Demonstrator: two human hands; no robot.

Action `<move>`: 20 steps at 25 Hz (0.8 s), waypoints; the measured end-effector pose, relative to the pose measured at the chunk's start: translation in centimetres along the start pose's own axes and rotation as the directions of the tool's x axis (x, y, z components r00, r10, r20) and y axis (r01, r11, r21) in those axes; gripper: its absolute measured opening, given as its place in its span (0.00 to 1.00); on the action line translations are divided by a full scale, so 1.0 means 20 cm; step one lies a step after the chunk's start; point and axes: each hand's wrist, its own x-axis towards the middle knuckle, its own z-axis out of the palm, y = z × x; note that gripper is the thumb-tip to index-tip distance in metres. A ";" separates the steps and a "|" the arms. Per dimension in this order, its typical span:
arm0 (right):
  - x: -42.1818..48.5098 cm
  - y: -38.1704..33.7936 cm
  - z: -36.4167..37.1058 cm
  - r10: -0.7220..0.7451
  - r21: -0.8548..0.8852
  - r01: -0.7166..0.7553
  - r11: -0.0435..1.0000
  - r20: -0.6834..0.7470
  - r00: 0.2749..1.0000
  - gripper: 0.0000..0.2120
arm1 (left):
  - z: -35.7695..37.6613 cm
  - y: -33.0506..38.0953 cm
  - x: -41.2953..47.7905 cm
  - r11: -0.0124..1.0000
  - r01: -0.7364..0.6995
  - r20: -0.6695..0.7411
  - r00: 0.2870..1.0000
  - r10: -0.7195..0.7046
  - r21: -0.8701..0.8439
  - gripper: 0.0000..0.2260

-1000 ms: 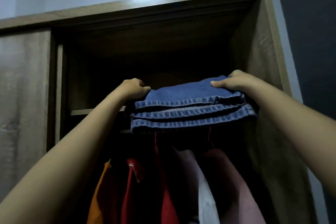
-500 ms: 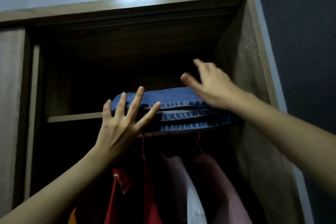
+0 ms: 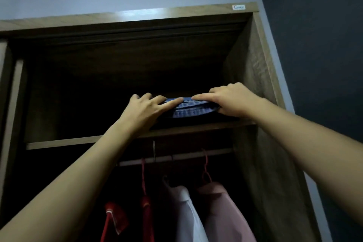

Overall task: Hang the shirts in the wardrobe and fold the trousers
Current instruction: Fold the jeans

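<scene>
Left hand [image 3: 145, 109] was pressed flat-fingered, right hand [image 3: 230, 100] laid over, grip undeterminable, hands apart | wardrobe [image 3: 255, 76], upper shelf [image 3: 78, 140], right side: folded trousers [image 3: 193, 107] lodged | stowing judged nearly done; release and withdrawal called for next.

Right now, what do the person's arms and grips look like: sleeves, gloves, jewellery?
Both forearms are bare, with no sleeve in view. The left grip and right grip are bare hands: no gloves, rings, watch or bands visible in the dim light.

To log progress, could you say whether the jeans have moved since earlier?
Yes: the jeans went from overhanging the shelf edge to behind it.
</scene>
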 end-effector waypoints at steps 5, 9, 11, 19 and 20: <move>0.01 0.09 0.08 0.123 0.078 -0.134 0.988 0.133 0.983 0.28 | 0.09 0.10 0.14 0.962 0.035 0.081 0.997 -0.013 -0.271 0.38; -0.01 0.10 0.22 0.109 0.292 -0.186 0.938 0.261 0.959 0.23 | 0.13 0.09 0.16 0.895 0.114 0.249 0.968 -0.003 -0.432 0.30; -0.03 0.09 0.24 0.135 0.410 -0.283 0.867 0.353 0.926 0.34 | 0.16 0.09 0.14 0.885 0.146 0.299 0.954 -0.009 -0.443 0.32; -0.10 0.02 0.31 0.198 0.258 -0.257 0.931 0.234 0.952 0.55 | 0.15 0.15 0.07 0.823 0.274 0.342 0.934 -0.105 -0.498 0.39; -0.12 -0.01 0.31 0.224 0.275 -0.267 0.923 0.180 0.958 0.54 | 0.13 0.15 0.02 0.791 0.296 0.234 0.952 -0.198 -0.535 0.38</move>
